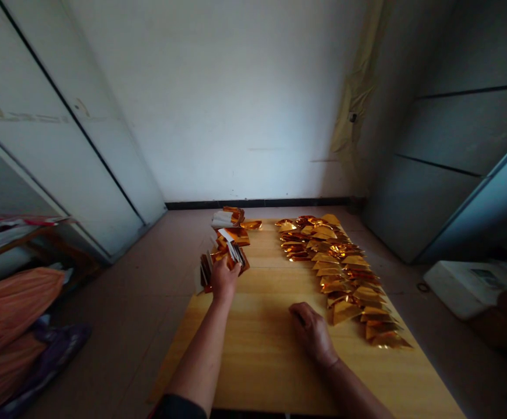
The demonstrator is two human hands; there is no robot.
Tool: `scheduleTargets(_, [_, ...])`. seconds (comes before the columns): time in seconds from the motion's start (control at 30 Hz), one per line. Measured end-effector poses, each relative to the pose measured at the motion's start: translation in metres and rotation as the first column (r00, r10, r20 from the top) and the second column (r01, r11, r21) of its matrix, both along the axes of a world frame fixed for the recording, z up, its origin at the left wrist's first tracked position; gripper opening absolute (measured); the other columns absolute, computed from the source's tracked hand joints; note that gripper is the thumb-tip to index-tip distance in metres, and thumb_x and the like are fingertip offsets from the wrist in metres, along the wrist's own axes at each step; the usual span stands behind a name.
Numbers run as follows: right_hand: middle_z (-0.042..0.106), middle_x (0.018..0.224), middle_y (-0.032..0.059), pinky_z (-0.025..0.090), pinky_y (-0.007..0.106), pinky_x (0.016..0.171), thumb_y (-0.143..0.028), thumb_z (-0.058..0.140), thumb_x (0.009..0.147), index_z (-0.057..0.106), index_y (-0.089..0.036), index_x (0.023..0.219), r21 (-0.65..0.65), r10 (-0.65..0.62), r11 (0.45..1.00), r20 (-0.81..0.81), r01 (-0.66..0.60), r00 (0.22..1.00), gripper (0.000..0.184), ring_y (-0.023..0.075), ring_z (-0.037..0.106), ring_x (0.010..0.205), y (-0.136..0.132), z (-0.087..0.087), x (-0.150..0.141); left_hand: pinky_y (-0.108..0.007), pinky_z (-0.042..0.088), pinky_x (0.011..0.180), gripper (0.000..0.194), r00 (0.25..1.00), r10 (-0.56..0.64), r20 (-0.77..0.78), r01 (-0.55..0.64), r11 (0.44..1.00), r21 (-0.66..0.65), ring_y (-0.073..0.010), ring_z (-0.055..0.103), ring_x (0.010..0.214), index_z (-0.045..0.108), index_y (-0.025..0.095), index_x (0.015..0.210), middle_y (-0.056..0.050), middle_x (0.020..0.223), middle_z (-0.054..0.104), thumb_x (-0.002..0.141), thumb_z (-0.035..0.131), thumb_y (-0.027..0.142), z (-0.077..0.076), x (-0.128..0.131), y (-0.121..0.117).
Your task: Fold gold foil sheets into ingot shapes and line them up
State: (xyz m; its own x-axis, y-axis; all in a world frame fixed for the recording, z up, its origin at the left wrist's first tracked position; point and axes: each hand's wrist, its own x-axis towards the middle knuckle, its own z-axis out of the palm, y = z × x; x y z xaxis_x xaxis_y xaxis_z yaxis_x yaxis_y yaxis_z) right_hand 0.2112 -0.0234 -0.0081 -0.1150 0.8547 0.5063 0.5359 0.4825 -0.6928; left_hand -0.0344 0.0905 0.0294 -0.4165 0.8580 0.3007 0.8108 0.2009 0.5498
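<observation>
Wooden table (275,372) w/ gold foil triangles (338,270) piled in a long strip on the right. L hand (224,280) half-closed, gripping foil-and-paper stack (236,256); R hand (312,333) loosely curled on the wood, holding nothing, just beside the triangles.

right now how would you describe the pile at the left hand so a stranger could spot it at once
On the pale wooden table, find the long band of folded gold foil triangles on the right, then look left of it. The person's left hand has its fingers on a smaller, messier heap of gold foil, the one with white edges showing among the gold.
</observation>
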Motion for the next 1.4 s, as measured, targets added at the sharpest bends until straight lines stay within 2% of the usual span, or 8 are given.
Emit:
scheduleTargets(0.13, [0.063, 0.074, 0.0037, 0.049, 0.023, 0.061, -0.016, 0.045, 0.084, 0.060, -0.019, 0.081, -0.003, 0.001, 1.000, 0.009, -0.001, 1.000, 0.015, 0.0149, 0.061, 0.067, 0.001, 0.000, 0.000, -0.029, 0.044, 0.069, 0.022, 0.999, -0.039, -0.002, 0.038, 0.993, -0.114, -0.0229, 0.061, 0.080, 0.068, 0.016, 0.088, -0.010, 0.084, 0.067, 0.078, 0.055, 0.031, 0.003, 0.004, 0.007])
scheduleTargets(0.27, [0.063, 0.073, 0.0037, 0.049, 0.023, 0.060, -0.016, 0.045, 0.083, 0.060, -0.019, 0.079, -0.001, 0.003, 1.000, 0.009, -0.003, 1.000, 0.015, 0.0146, 0.061, 0.066, 0.002, 0.001, 0.001, -0.027, 0.041, 0.061, 0.023, 1.000, -0.029, 0.000, 0.029, 0.992, -0.126, -0.0212, 0.060, 0.074, 0.070, 0.019, 0.081, -0.009, 0.081, 0.068, 0.080, 0.049, 0.028, 0.005, 0.009, 0.008])
scheduleTargets(0.5, [0.063, 0.072, 0.0029, 0.048, 0.022, 0.059, -0.015, 0.045, 0.082, 0.059, -0.019, 0.079, 0.000, 0.009, 1.000, 0.011, -0.009, 1.000, 0.015, 0.0140, 0.060, 0.065, 0.002, 0.002, 0.000, -0.029, 0.042, 0.064, 0.026, 0.998, 0.066, 0.020, -0.062, 0.989, -0.138, -0.0221, 0.061, 0.077, 0.072, 0.022, 0.085, -0.009, 0.092, 0.069, 0.080, 0.046, 0.026, 0.005, 0.019, 0.006])
scheduleTargets(0.67, [0.062, 0.072, 0.0028, 0.048, 0.022, 0.060, -0.015, 0.046, 0.082, 0.059, -0.019, 0.078, 0.006, 0.014, 1.000, 0.007, -0.014, 1.000, 0.015, 0.0142, 0.060, 0.065, 0.001, 0.003, 0.000, -0.032, 0.044, 0.071, 0.038, 0.995, 0.096, 0.015, -0.096, 0.995, -0.018, -0.0255, 0.060, 0.087, 0.066, 0.015, 0.105, -0.014, 0.099, 0.066, 0.082, 0.047, 0.039, 0.003, 0.020, 0.009])
scheduleTargets(0.83, [0.063, 0.072, 0.0030, 0.048, 0.022, 0.061, -0.015, 0.045, 0.083, 0.059, -0.019, 0.079, -0.023, 0.019, 1.000, 0.015, -0.018, 1.000, 0.016, 0.0145, 0.061, 0.066, 0.001, 0.001, 0.000, -0.031, 0.041, 0.064, 0.030, 0.998, 0.069, 0.008, -0.067, 0.989, -0.135, -0.0251, 0.061, 0.075, 0.070, 0.016, 0.078, -0.014, 0.079, 0.068, 0.082, 0.044, 0.032, 0.006, 0.014, 0.017])
scheduleTargets(1.0, [0.063, 0.073, 0.0030, 0.048, 0.022, 0.061, -0.015, 0.044, 0.083, 0.059, -0.019, 0.079, -0.022, 0.021, 1.000, 0.009, -0.021, 1.000, 0.016, 0.0143, 0.061, 0.067, 0.002, -0.001, 0.000, -0.029, 0.038, 0.062, 0.026, 0.996, 0.093, 0.006, -0.092, 0.990, -0.109, -0.0229, 0.060, 0.074, 0.068, 0.017, 0.072, -0.012, 0.079, 0.068, 0.079, 0.043, 0.021, 0.004, 0.012, 0.018])
scheduleTargets(1.17, [0.063, 0.073, 0.0033, 0.047, 0.022, 0.061, -0.016, 0.044, 0.083, 0.059, -0.019, 0.078, -0.040, 0.024, 0.999, 0.020, -0.023, 1.000, 0.016, 0.0141, 0.060, 0.066, 0.002, 0.000, 0.000, -0.026, 0.037, 0.062, 0.025, 0.994, 0.102, 0.029, -0.100, 0.993, -0.064, -0.0197, 0.060, 0.074, 0.065, 0.017, 0.071, -0.008, 0.079, 0.068, 0.081, 0.048, 0.031, -0.004, 0.012, 0.014])
scheduleTargets(1.4, [0.063, 0.074, 0.0035, 0.046, 0.022, 0.062, -0.015, 0.044, 0.083, 0.058, -0.019, 0.079, -0.075, 0.026, 0.997, 0.028, -0.024, 0.999, 0.015, 0.0146, 0.060, 0.068, 0.002, 0.000, 0.000, -0.025, 0.023, 0.050, 0.039, 0.991, 0.113, 0.073, -0.108, 0.992, -0.062, -0.0141, 0.045, 0.053, 0.055, 0.019, 0.056, -0.002, 0.056, 0.056, 0.079, 0.052, 0.051, -0.004, 0.011, 0.007])
